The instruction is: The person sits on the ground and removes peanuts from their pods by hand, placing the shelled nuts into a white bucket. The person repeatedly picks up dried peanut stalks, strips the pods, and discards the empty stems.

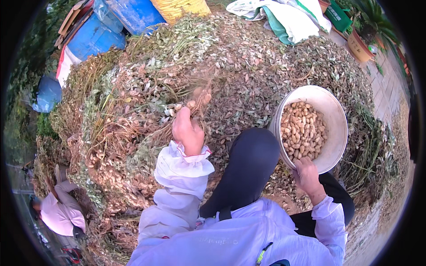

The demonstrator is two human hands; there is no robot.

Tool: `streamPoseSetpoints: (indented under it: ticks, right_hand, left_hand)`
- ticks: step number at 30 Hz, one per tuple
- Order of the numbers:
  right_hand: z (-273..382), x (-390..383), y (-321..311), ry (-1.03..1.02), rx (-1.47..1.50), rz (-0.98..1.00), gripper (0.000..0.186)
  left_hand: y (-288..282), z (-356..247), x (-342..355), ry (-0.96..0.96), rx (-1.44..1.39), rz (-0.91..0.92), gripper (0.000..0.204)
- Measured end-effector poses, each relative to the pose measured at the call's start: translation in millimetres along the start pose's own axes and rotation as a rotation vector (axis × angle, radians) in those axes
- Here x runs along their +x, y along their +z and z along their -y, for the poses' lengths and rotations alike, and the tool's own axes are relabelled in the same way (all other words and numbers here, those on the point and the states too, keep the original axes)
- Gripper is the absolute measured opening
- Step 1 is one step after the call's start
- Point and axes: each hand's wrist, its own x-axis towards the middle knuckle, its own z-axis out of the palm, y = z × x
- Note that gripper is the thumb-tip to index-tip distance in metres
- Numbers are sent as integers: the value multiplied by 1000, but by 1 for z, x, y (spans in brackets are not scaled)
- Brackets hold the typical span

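My left hand (187, 132) grips a dry peanut plant (202, 99) at the centre of the view, with several pale pods along its roots just beyond my fingers. At the right, a white bucket (333, 126) holds many peanuts (301, 128), and my right hand (306, 175) is closed on its near rim. The bucket sits beside my dark-clad knee (253, 155). A wide heap of dried plants and leaves (133, 88) lies around both hands.
Another person (62, 208) bends at the lower left. Blue barrels (95, 37), a yellow sack (179, 9) and white-green sheeting (290, 20) lie along the back. Potted plants (358, 46) and a green crate (337, 17) stand at upper right beside paving (377, 84).
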Motion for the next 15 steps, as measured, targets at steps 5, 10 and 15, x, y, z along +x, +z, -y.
streamPoseSetpoints:
  ticks: [5, 10, 15]
  right_hand:
    - [-4, -1, 0, 0, 14, 11, 21]
    - [-2, -2, 1, 8, 11, -3, 21]
    - [-3, -3, 3, 14, -10, 0, 19]
  left_hand:
    - [31, 30, -12, -62, 201, 304, 27]
    - [31, 40, 5, 92, 266, 390, 23]
    - [37, 13, 82, -279, -726, 361, 24]
